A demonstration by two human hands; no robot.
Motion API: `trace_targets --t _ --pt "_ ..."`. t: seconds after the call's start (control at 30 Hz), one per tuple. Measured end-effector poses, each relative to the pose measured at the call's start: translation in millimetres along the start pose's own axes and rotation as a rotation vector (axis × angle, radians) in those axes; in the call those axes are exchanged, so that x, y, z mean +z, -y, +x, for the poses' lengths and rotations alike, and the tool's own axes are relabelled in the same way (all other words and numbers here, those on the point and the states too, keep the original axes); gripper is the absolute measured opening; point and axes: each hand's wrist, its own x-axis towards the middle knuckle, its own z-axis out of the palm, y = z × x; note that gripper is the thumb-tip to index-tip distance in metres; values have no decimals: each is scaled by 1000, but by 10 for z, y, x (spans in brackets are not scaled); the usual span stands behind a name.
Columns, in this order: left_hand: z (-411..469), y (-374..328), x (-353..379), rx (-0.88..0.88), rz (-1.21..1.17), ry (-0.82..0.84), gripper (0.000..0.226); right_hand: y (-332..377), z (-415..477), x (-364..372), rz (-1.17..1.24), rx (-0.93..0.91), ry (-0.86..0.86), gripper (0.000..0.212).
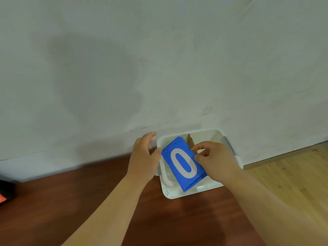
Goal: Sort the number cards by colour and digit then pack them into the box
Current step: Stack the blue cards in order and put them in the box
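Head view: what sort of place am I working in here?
Likely an indoor room, home or studio: the box with cards sits on a brown wooden top against a white backdrop, light plank flooring to the right.

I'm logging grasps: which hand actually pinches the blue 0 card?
The right hand: its curled fingers pinch the right edge of the blue 0 card in the white box. The left hand is spread open at the box's left rim.
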Motion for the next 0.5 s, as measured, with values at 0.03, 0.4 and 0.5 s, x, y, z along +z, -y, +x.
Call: trace_targets --t 0.03,0.4,0.5 --pt "-40 59 35 -44 9 -10 47 -14 35 -2 -2 29 -34 29" --pt "-238 416 225 -263 -57 160 38 177 268 534 -264 118 -60 30" --pt "-258 447 227 -273 -100 148 39 228 323 685 -343 126 3 22"
